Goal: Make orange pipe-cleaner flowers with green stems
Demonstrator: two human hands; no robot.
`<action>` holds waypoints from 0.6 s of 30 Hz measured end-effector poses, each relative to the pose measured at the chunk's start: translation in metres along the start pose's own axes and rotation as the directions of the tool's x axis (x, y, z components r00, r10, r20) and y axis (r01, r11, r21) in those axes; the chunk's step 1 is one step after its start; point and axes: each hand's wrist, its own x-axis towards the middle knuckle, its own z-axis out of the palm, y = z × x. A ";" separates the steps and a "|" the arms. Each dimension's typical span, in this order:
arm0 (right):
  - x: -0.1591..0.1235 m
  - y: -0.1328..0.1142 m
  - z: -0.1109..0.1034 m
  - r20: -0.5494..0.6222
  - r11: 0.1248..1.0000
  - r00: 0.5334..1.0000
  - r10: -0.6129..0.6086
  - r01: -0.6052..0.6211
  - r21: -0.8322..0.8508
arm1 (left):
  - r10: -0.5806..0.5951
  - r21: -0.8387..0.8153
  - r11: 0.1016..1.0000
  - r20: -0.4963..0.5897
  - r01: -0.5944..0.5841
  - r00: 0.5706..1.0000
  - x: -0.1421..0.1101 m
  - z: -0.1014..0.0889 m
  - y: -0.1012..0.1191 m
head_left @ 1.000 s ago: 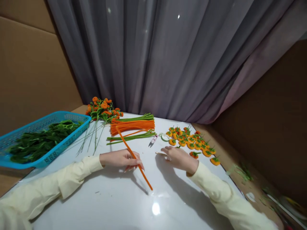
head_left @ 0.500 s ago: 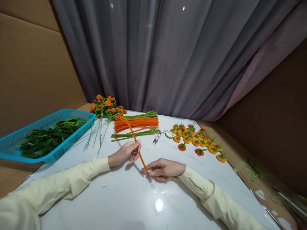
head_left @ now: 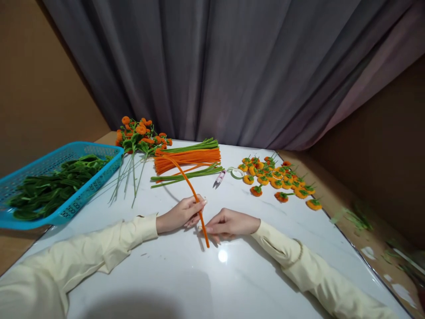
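An orange pipe cleaner [head_left: 187, 180] bends slightly as it slants over the table, pinched near its lower end between the fingertips of my left hand [head_left: 182, 213]. Just right of it, my right hand [head_left: 232, 222] is closed on a thin beige stick [head_left: 200, 228]. Only the stick's tip shows, beside the pipe cleaner's lower part; whether the two touch I cannot tell. Beyond my hands lie a bundle of orange pipe cleaners [head_left: 195, 158] and green pipe cleaners [head_left: 202, 172].
At left stands a blue basket [head_left: 83, 189] of green leaves [head_left: 56, 186]. Orange flowers on stems [head_left: 141, 129] lie behind it. Small snips [head_left: 219, 178], a green tape roll [head_left: 237, 173] and several orange flower heads [head_left: 277, 177] sit farther right on the white table [head_left: 159, 283].
My right hand has picked up the thin stick and brought it left to the pipe cleaner's lower end. My left hand has moved slightly right, its grip now nearer that end.
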 end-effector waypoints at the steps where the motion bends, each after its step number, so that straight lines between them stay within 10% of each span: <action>1: 0.000 0.000 0.000 0.012 1.000 1.000 0.003 -0.003 0.011 | 0.003 0.004 1.000 -0.013 -0.003 1.000 0.000 0.000 0.001; 8: 0.003 0.000 0.009 -0.095 0.977 0.990 -0.103 0.083 -0.197 | 0.045 0.027 0.999 -0.100 -0.042 0.994 -0.001 0.001 0.004; 18: 0.004 0.006 0.010 -0.117 0.977 0.988 -0.097 0.072 -0.201 | 0.003 0.462 0.883 0.168 -0.081 0.986 -0.007 0.004 0.006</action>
